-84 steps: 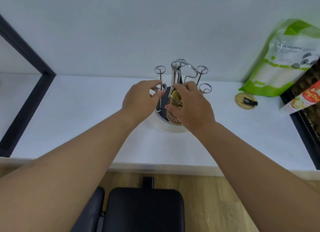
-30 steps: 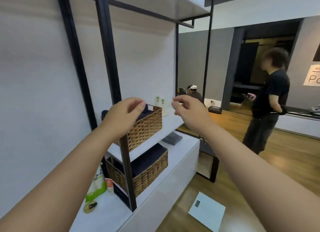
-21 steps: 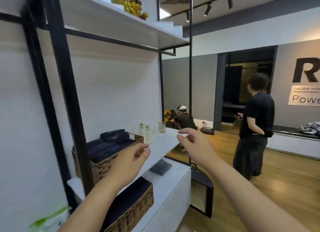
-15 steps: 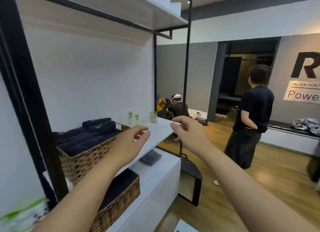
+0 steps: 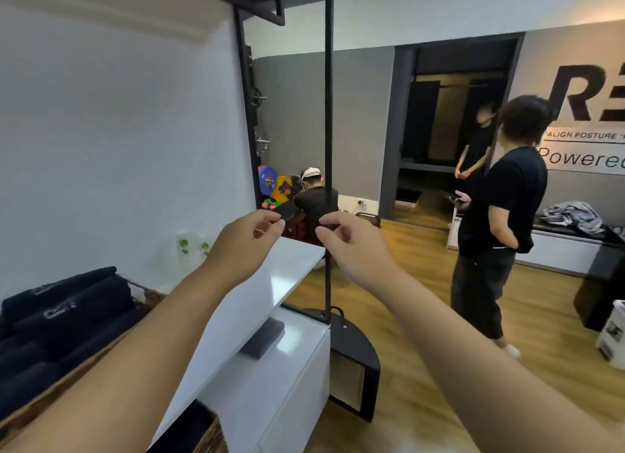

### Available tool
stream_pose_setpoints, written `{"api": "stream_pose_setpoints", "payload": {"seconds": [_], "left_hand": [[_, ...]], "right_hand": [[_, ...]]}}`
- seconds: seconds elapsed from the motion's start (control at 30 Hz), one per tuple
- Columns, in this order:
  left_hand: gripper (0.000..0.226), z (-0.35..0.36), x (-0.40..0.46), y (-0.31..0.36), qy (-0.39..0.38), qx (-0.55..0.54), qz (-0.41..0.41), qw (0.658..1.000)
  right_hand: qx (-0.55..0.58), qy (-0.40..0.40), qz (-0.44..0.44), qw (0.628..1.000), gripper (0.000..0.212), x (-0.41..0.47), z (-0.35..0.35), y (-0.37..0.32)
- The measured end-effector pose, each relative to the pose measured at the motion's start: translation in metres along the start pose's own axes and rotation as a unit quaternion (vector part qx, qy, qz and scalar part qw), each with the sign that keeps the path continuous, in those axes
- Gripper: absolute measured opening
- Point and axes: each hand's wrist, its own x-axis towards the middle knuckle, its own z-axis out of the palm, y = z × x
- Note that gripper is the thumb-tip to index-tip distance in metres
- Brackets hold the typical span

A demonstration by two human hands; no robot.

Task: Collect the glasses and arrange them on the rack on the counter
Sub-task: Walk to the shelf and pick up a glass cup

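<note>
Both hands are hovering above the white shelf [image 5: 291, 266], holding nothing. The left hand [image 5: 241, 246] is curling its fingers [image 5: 270, 227] loosely, slightly parted. The right hand [image 5: 351, 246] is doing likewise near the shelf's far edge.

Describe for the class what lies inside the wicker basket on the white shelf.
The wicker basket holds rolled dark towels with pale lettering, stacked above its rim. Anything beneath them, and the basket's bottom, is covered.

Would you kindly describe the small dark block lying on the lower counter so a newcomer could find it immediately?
Start at the white shelving unit with black metal posts against the left wall. Below its middle shelf lies the white counter, and the flat dark grey block rests there. Unlike the woven basket, it is small, plain and empty.
</note>
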Motion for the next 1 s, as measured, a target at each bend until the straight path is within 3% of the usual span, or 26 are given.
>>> {"api": "stream_pose_setpoints", "payload": {"seconds": [0.23, 0.53, 0.73, 1.0], "left_hand": [[0.038, 0.065, 0.119, -0.040, 0.027, 0.034, -0.026, 0.999], [0.064, 0.131, 0.234, -0.131, 0.088, 0.118, -0.181, 0.972], [0.080, 0.166, 0.281, -0.198, 0.084, 0.137, -0.244, 0.956], [0.100, 0.205, 0.376, -0.301, 0.046, 0.199, -0.261, 0.943]], "right_hand": [[0.018, -0.028, 0.012, 0.999, 0.036, 0.127, 0.023, 0.089], [0.045, -0.154, 0.032, 0.987, 0.045, 0.278, 0.076, 0.197], [0.038, -0.210, 0.028, 0.977, 0.049, 0.331, 0.121, 0.236], [0.062, -0.190, 0.047, 0.979, 0.051, 0.362, 0.195, 0.261]]}}
